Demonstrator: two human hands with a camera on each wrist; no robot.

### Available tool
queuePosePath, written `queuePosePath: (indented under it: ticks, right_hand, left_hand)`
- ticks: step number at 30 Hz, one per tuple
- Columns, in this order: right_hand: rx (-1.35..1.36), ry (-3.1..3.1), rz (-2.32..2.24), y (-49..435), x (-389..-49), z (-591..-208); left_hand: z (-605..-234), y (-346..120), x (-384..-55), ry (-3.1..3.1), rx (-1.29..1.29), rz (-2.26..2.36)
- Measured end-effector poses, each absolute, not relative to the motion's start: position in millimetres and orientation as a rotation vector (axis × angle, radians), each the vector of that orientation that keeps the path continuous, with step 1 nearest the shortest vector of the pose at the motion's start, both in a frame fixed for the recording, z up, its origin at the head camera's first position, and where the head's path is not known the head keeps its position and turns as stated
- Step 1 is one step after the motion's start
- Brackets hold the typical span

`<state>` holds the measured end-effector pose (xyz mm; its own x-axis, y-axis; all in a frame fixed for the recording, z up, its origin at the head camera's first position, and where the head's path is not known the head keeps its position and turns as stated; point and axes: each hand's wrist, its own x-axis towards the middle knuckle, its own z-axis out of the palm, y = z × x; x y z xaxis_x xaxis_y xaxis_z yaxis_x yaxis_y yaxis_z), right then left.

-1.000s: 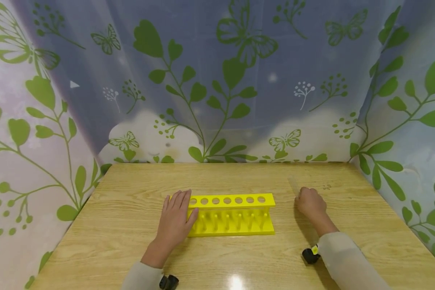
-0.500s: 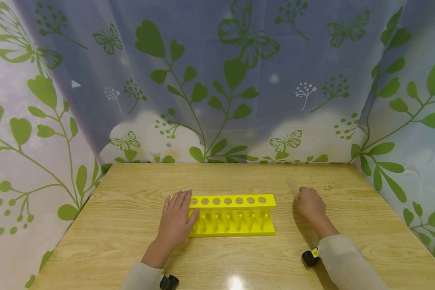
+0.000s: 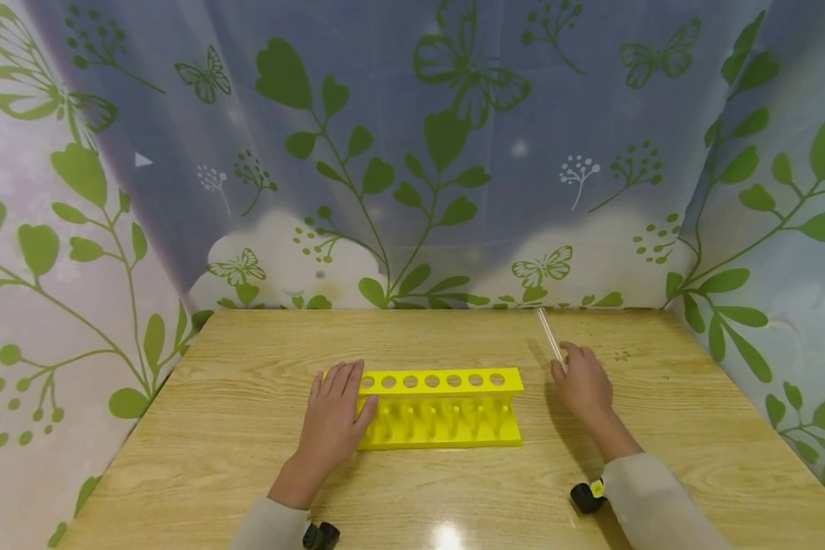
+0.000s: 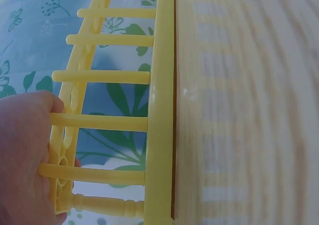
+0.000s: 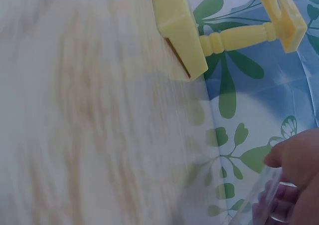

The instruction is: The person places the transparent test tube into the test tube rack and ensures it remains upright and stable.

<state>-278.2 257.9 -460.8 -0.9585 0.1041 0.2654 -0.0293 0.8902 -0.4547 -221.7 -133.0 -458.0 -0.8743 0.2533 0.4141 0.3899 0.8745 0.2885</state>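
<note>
A yellow test tube rack (image 3: 419,441) stands on the table, with a row of holes along its top and pegs along its base. My left hand (image 3: 331,428) grips the rack's left end; in the left wrist view the thumb lies on one side of the top bar and fingertips show beyond it. To the right of the rack, my right hand (image 3: 583,388) pinches a clear glass test tube (image 3: 550,332), which slants up and away to the left. The right wrist view shows the tube (image 5: 261,191) between thumb and fingers, apart from the rack's end post (image 5: 237,39).
The wooden table (image 3: 247,428) runs back to a curtain (image 3: 399,153) printed with green leaves and butterflies. Small marks (image 3: 622,355) lie on the wood beyond the right hand. A small black wrist camera (image 3: 587,498) hangs beneath the right cuff.
My right hand has lifted the test tube off the table and shifted slightly left, and the tube's far end now reaches higher. The left hand and rack stay in place.
</note>
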Motion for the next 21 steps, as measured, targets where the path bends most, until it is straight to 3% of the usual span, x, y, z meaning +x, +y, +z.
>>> queuePosePath:
  ticks: [21]
  right_hand:
    - [-0.05,-2.381,0.84,241,-273,-451]
  left_hand:
    - [-456,-134,-221,-2.682,-0.472,-0.52]
